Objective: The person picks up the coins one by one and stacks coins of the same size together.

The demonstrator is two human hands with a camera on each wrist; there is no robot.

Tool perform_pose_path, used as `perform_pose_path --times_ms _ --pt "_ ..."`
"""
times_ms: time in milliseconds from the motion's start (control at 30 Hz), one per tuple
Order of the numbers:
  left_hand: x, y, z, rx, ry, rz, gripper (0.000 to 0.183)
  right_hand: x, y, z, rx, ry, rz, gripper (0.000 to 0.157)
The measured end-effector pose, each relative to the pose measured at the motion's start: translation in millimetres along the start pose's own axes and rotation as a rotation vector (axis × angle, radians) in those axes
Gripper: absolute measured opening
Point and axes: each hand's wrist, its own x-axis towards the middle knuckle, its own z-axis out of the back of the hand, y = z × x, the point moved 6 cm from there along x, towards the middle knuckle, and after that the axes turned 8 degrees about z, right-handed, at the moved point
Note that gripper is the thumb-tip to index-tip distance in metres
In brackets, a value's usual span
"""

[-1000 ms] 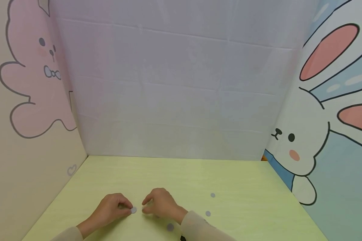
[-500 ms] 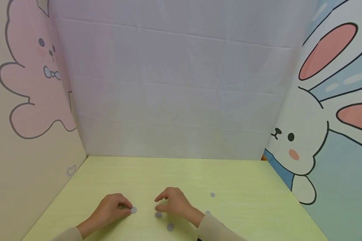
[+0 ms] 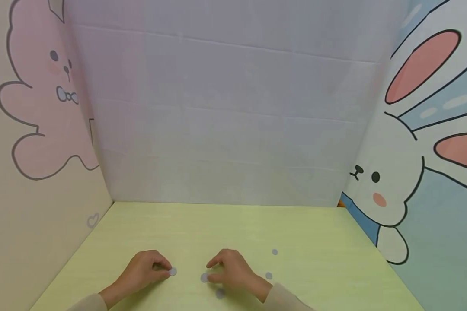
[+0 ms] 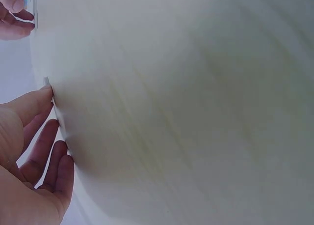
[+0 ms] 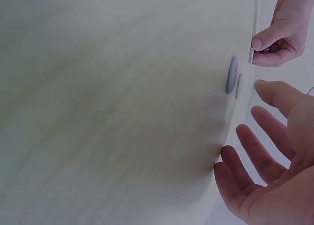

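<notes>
On the yellow-green tabletop, my left hand (image 3: 145,270) pinches the edge of a small flat grey disc (image 3: 173,271) between thumb and fingertips. The left wrist view shows that disc (image 4: 46,81) edge-on at the thumb tip. To its right is my right hand (image 3: 233,270), fingers spread and loosely bent, nothing in its grasp. Its thumb tip overlaps the edge of a second grey disc (image 3: 204,277) in the head view. In the right wrist view the thumb and fingers of this hand (image 5: 265,171) stand apart, outer fingertips at the table surface.
Another grey disc (image 3: 220,293) lies nearer the front, below the right hand. Two more discs, one by the right wrist (image 3: 269,275) and a farther disc (image 3: 274,252), lie to the right. A pale sheet (image 3: 225,129) closes the back, with cartoon-printed side walls.
My right hand has moved away from the left hand, to the right, then lowered toward the second disc, uncovering it. The left hand stays in place with its disc.
</notes>
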Motion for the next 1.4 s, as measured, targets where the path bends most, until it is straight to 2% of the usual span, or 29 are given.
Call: perform_pose_path --times_ms 267,667,1233,1400 --pt "0.4 2.2 -1.5 -0.003 0.010 0.019 0.012 -5.4 2.7 -1.7 -0.047 0.017 0.030 0.023" --pt "0.9 1.4 -1.2 0.026 -0.008 0.014 0.012 -8.1 4.9 -5.4 -0.043 0.028 -0.019 0.021" --pt "1.2 2.6 -1.1 0.048 -0.008 0.032 0.014 -0.2 9.2 -6.9 -0.128 -0.001 -0.034 0.015" --pt "1.1 2.7 -1.0 0.044 -0.012 0.008 0.012 2.0 10.7 -7.7 -0.144 -0.002 -0.035 0.012"
